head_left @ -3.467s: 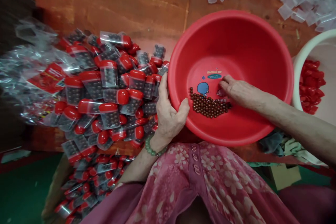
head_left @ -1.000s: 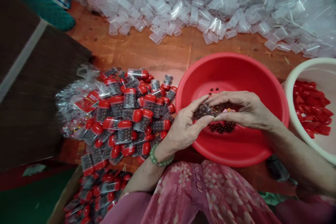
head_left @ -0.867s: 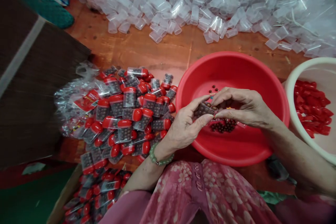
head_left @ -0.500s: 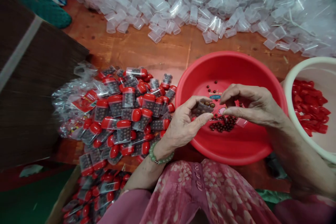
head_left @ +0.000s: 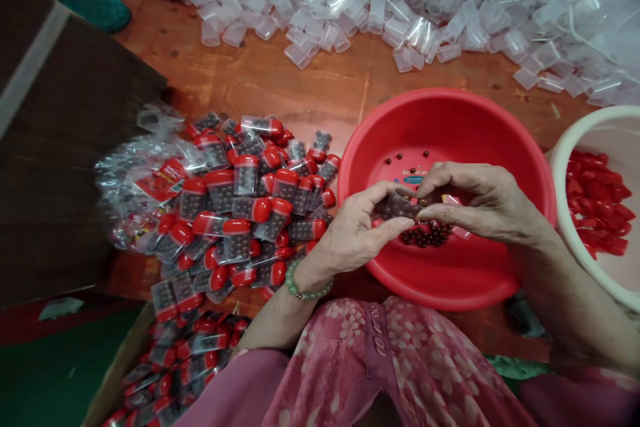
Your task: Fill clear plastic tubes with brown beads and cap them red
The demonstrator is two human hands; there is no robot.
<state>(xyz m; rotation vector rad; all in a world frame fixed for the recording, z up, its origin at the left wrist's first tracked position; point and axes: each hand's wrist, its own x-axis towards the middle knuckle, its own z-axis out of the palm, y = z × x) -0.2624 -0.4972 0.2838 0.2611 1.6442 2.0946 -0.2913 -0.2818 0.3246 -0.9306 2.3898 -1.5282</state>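
head view: the left hand (head_left: 355, 233) is clamped, thumb against fingers, on a clear container (head_left: 399, 207) packed with dark beads. the container is held over the red tub (head_left: 450, 97). the right hand (head_left: 490, 207) has thumb and fingertips close together at the container's right end; whether they grip a bead cannot be told.

progress, as judged: many filled, red-capped containers (head_left: 236, 240) lie left of the tub on the bench (head_left: 235, 80). the held one looks nearly full, with no cap visible. outstanding: loose beads (head_left: 427, 235) in the tub, red caps (head_left: 597, 203) in the pale tub (head_left: 561, 193), and uncapped clear containers (head_left: 377, 13) heaped beyond.

orientation: the held container's long axis runs roughly left to right, its apparent mouth facing the right hand.
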